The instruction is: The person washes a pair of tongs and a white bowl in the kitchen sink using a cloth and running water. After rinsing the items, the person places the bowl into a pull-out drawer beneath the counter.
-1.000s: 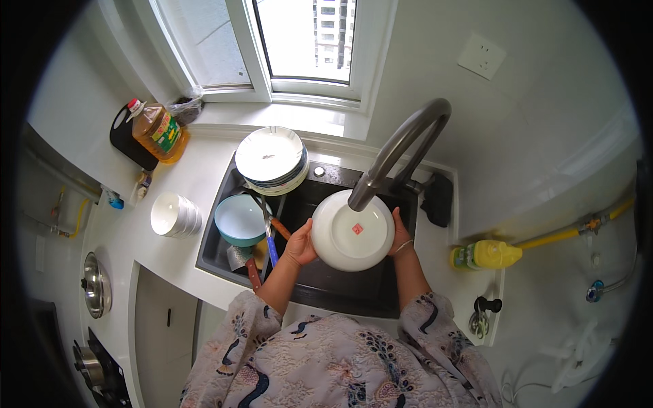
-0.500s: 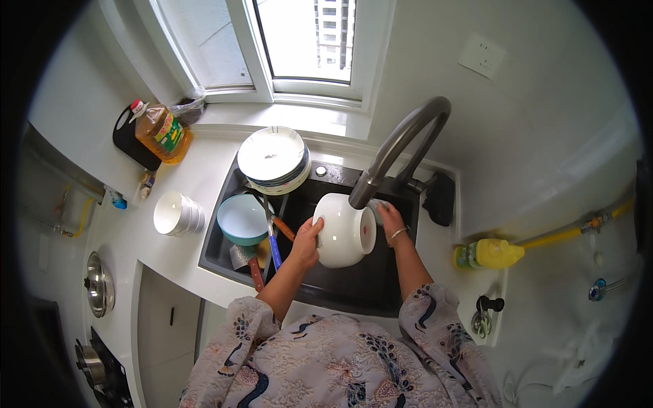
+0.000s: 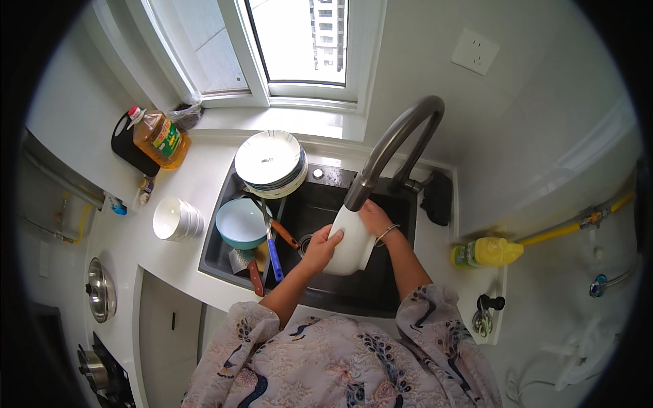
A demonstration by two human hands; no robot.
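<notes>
A large white bowl (image 3: 348,250) is tilted on its side over the sink's right basin, beneath the grey faucet spout (image 3: 360,190). Its left side is gripped by my left hand (image 3: 322,250), thumb against the outer wall. My right hand (image 3: 375,219) holds the upper right of the bowl, close under the spout; its fingertips are partly hidden. Left of the bowl, a turquoise bowl (image 3: 243,224) rests in the left basin. A blue-handled utensil (image 3: 274,257), an orange-brown handle (image 3: 286,234) and a red-brown-handled grater-like tool (image 3: 255,275) lie around it.
Stacked plates (image 3: 269,162) stand at the sink's back left. White nested bowls (image 3: 178,219) and an oil jug (image 3: 162,139) occupy the left counter. A yellow bottle (image 3: 486,252) lies at right, with scissors (image 3: 483,321) nearer me. The faucet (image 3: 427,112) arches over the basin.
The white bowl has turned, so its base now faces more to the right and away from view. My right hand has moved left and up against it; my left hand has shifted slightly right.
</notes>
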